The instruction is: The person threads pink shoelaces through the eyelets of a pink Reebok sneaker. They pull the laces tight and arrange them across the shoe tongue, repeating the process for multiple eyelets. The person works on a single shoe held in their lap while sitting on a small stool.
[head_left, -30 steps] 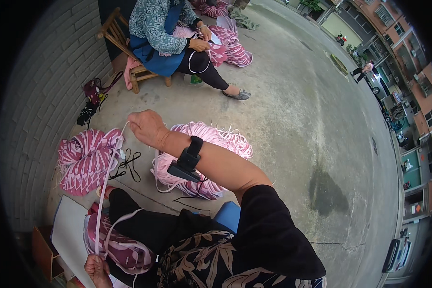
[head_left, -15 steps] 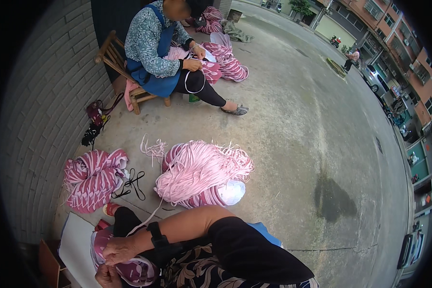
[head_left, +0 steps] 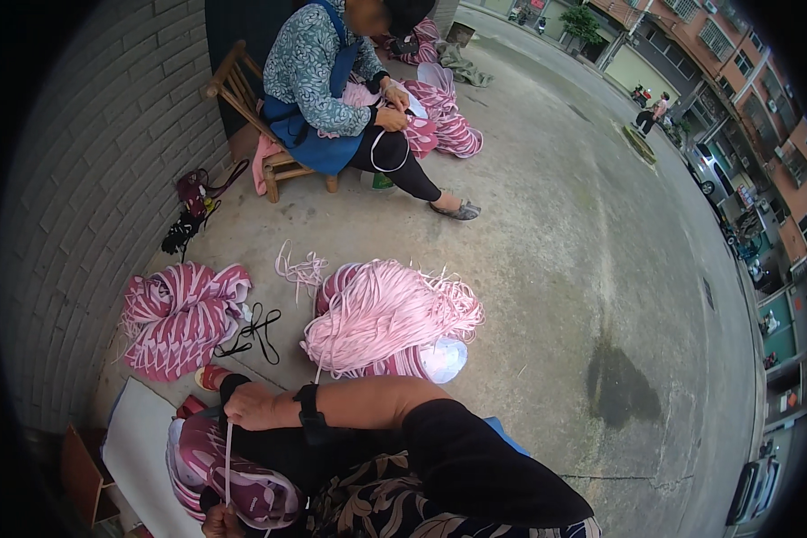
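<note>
My right hand [head_left: 251, 408], with a black band at its wrist, is closed on a pale pink flat lace [head_left: 229, 462]. The lace runs taut down to my left hand [head_left: 221, 523], which is closed on it at the lower edge and partly cut off. Below and beside the lace, a maroon-and-pink piece [head_left: 264, 496] that looks like a shoe upper lies on my lap. More such pieces are stacked under it. In front of my right forearm, a large heap of pink laces [head_left: 381, 314] covers a bundle of similar pieces.
Another bundle of uppers [head_left: 184, 318] lies left by the brick wall, near a black cord [head_left: 260, 332]. A white board [head_left: 139, 457] stands beside my lap. Ahead, a co-worker [head_left: 318, 99] sits on a bamboo chair [head_left: 233, 76], handling similar pieces. Concrete ground [head_left: 547, 242] stretches right.
My right hand has moved up and away from my left hand, drawing the lace taut between them. The hands were close together over the upper before. The whole view has shifted slightly.
</note>
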{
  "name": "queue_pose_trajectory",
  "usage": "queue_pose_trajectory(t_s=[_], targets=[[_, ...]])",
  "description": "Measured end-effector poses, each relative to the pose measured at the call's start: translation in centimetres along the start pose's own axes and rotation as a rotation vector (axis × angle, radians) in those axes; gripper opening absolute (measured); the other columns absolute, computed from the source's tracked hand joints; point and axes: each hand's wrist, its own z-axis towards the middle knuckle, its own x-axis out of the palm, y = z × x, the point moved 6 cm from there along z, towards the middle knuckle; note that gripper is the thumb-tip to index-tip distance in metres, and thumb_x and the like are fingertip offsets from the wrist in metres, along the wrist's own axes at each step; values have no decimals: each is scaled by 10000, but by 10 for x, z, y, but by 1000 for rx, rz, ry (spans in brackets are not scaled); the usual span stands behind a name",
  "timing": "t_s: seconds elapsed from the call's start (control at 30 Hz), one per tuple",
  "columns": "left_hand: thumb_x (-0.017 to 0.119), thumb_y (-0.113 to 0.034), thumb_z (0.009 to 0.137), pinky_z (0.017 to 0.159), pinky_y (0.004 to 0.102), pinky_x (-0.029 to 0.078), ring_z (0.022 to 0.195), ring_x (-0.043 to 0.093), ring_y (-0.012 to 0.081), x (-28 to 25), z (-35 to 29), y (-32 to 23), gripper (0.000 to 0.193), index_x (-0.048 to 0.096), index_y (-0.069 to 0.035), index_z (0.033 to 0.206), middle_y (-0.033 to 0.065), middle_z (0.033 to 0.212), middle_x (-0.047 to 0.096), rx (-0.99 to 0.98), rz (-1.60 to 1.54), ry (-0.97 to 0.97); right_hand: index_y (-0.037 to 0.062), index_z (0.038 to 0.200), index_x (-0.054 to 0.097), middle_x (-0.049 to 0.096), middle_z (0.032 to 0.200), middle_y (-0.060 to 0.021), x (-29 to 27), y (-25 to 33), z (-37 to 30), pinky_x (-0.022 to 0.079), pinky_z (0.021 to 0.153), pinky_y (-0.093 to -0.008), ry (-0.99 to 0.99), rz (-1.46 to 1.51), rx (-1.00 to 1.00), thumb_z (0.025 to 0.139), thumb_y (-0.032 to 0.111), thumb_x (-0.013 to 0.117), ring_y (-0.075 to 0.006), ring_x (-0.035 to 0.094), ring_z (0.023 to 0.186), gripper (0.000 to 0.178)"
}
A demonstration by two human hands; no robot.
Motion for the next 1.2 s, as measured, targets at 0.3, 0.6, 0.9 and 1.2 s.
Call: queue_pose_trajectory(t_s=[0.3,0.6,0.9,1.2], targets=[[610,-193,848,731,339,472,746,583,211,5,7,-30,157,642,-43,883,115,820,645,-48,-50,45,104,651,664,605,699,-62,-27,-40,2,412,768,-415,240,-497,255,682,181,580,-249,557,801,118],[641,-7,747,505,287,434,544,569,216,9,50,-86,35,612,-7,767,116,644,581,19,-73,-74,5,931,552,567,799,-126,-12,67,6,433,757,-408,136,369,-225,805,89,535,-291,559,789,152],[674,-169,722,523,355,453,609,572,301,-2,32,-60,148,595,-51,763,108,656,562,-41,80,-172,-37,835,594,553,672,-149,8,129,3,424,538,-300,489,585,-148,803,108,606,-248,523,564,149],[662,-207,752,551,337,460,633,574,257,8,13,-33,167,610,-51,727,74,653,560,20,52,-192,-9,851,642,521,569,-20,46,108,3,393,491,-218,790,551,13,801,64,623,-54,452,524,90]])
